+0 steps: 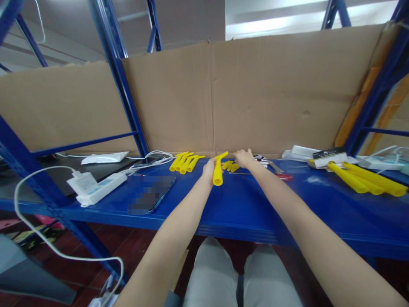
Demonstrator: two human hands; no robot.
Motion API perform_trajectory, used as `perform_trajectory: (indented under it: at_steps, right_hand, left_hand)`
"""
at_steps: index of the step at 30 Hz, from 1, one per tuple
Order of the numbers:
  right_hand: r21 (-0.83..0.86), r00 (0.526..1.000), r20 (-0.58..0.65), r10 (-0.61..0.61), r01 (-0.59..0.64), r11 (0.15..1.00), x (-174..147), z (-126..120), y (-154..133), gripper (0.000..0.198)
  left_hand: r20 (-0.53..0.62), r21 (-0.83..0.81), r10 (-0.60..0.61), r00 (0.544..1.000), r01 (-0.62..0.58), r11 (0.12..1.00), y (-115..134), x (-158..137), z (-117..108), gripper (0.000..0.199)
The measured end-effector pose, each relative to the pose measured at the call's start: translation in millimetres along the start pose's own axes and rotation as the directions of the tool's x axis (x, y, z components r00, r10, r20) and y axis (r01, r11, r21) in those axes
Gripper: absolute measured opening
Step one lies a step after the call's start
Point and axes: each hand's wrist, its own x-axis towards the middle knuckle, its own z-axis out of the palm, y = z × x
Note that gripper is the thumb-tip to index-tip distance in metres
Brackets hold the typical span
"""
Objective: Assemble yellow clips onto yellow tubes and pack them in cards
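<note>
My left hand [208, 169] is closed around a yellow funnel-shaped tube [217, 172]. The tube's wide round end faces me, and its narrow flat tip points away toward the cardboard. Just to the right, my right hand [243, 158] reaches to the back of the blue shelf with its fingers bent downward; what they pinch, if anything, is hidden. Several small yellow pieces [230, 165] lie between my two hands. Left of my left hand, several similar yellow tubes [185, 163] rest side by side.
More yellow tubes [367, 181] lie at the right beside a black-and-white box [329, 157]. A red-handled tool [283, 177] sits right of my right hand. On the left are a phone [153, 195] and a white power strip [102, 189] with cables. Cardboard [271, 94] stands behind.
</note>
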Motion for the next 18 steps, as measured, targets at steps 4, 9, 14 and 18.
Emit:
perform_trajectory:
  at_steps: [4, 9, 14, 18]
  right_hand:
    - [-0.091, 0.997, -0.009, -0.071, 0.07, 0.993, 3.3, -0.5, -6.7, 0.045]
    - [-0.121, 0.997, -0.013, -0.082, 0.08, 0.989, 9.4, 10.0, -9.3, 0.04]
    - [-0.089, 0.996, -0.053, -0.069, 0.064, 0.994, 15.4, 20.9, -8.4, 0.034]
    - [-0.143, 0.995, -0.072, -0.062, 0.052, 0.988, 15.3, 20.9, -7.7, 0.034]
  left_hand:
    - [-0.051, -0.04, -0.011, 0.999, 0.009, 0.999, 0.7, -5.2, 4.5, 0.033]
    - [-0.077, -0.057, -0.015, 0.997, 0.01, 0.998, 0.8, -6.5, 5.8, 0.032]
    - [-0.072, -0.067, -0.033, 0.997, 0.028, 0.997, 3.8, -12.6, 7.7, 0.034]
    - [-0.084, -0.068, -0.029, 0.996, 0.024, 0.997, 6.0, -17.3, 9.7, 0.033]
